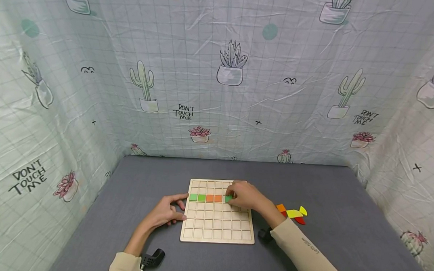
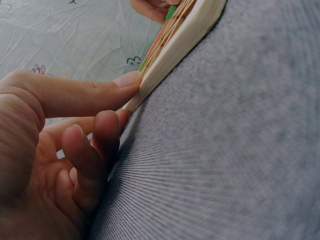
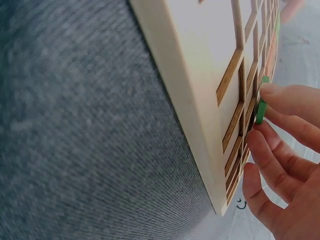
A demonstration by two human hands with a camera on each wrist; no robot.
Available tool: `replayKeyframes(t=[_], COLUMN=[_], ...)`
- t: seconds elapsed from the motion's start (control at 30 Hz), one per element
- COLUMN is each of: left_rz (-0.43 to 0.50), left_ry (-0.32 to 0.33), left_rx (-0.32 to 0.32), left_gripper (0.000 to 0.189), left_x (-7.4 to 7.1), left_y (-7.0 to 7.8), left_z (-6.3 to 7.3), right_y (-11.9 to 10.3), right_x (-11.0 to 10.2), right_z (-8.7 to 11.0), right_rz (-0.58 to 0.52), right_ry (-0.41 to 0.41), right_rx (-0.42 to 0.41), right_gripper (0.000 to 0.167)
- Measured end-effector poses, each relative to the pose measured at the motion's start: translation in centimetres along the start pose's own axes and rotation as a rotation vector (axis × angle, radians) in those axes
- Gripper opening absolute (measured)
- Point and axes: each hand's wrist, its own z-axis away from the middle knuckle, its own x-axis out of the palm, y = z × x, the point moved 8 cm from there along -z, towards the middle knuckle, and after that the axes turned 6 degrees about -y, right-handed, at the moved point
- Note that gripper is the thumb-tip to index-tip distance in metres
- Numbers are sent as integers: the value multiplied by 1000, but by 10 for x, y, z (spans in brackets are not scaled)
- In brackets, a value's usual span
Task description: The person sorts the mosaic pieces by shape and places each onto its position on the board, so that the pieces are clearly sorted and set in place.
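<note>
A light wooden grid board lies on the grey table. Its third row from the far edge holds two green tiles at the left, then two orange tiles. Further right in that row, my right hand pinches a green square tile between thumb and fingers. In the right wrist view this tile stands tilted at the grid, its lower end hidden behind fingertips. My left hand rests beside the board, thumb and index finger spread apart and touching its left edge. Its other fingers curl loosely beneath.
To the right of the board, partly behind my right forearm, lies a small cluster of loose pieces: an orange piece, yellow pieces and a red piece. A patterned cloth hangs behind and along both sides of the table.
</note>
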Motion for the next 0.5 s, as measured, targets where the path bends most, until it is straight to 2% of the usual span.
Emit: replayKeyframes(t=[0.5], left_rz=[-3], left_ry=[-2], left_rx=[10], left_gripper=[78], left_x=[0], left_y=[-1], left_z=[-1], right_y=[-5], right_x=[2], right_z=[-4], right_rz=[13], right_ry=[9], right_rx=[15], right_gripper=[14])
